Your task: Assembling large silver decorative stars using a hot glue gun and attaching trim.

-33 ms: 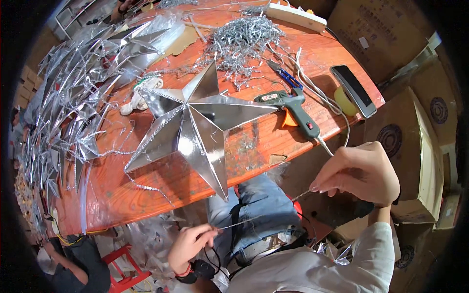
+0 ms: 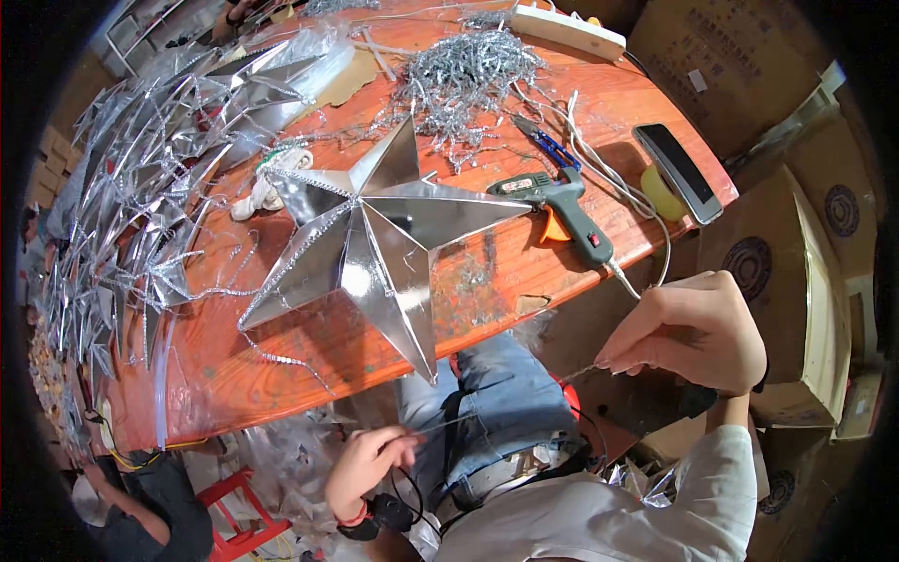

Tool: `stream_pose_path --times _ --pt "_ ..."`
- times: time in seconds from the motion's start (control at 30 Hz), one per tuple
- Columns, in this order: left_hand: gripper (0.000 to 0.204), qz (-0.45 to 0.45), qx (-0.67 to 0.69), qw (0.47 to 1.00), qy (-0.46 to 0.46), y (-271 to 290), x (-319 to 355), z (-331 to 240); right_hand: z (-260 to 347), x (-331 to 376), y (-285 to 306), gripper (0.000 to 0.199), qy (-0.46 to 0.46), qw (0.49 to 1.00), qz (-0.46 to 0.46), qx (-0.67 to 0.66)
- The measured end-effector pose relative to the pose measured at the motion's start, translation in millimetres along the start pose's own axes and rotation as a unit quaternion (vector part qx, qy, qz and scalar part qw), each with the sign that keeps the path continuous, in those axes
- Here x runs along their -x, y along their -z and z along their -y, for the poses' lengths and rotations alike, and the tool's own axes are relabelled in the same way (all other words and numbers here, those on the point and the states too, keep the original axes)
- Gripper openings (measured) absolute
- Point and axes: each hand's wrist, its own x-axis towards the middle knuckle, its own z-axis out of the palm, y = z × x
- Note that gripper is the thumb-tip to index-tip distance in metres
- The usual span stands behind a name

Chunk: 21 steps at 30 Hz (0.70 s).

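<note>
A thin silver trim strand [image 2: 454,422] is drawn out between my two hands, above my lap. One end is pinched in the fingers of my left hand [image 2: 370,465], low and left. Higher up at the right, my right hand [image 2: 698,332] is closed on the other end, thumb against fingers. Beyond my hands, a large silver five-pointed star [image 2: 384,220] lies at the table's near side. Sparkling trim runs along some of its ridges, and a loose tail [image 2: 281,359] trails from its left point onto the wood. A grey-green glue gun [image 2: 585,225] lies against its right point.
Silver stars [image 2: 140,197] crowd the table's [image 2: 552,290] left side. Tangled silver trim [image 2: 473,80] sits at the back near a white power strip [image 2: 571,33]. Blue-handled pliers [image 2: 552,145] and a phone [image 2: 679,173] lie right. Cardboard boxes [image 2: 773,281] stand beside me; a person's arm shows lower left.
My left hand has shifted very slightly, and the strand between my hands lies a little differently. The star and the tools have stayed put.
</note>
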Motion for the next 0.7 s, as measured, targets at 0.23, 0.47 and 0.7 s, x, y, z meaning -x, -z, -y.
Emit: stream_pose_path --times 0.23,0.47,0.7 --pt "0.026 -0.049 -0.070 0.994 -0.073 -6 -14 16 -7 3 -3 0.007 0.088 0.994 0.002 0.067" --pt "0.053 -0.025 -0.063 0.970 -0.235 -10 14 -70 -27 10 -24 0.016 0.102 0.980 0.169 0.036" --pt "0.070 -0.018 0.081 0.937 -0.339 -46 -12 -106 -33 -4 -45 0.012 0.249 0.961 0.111 0.047"
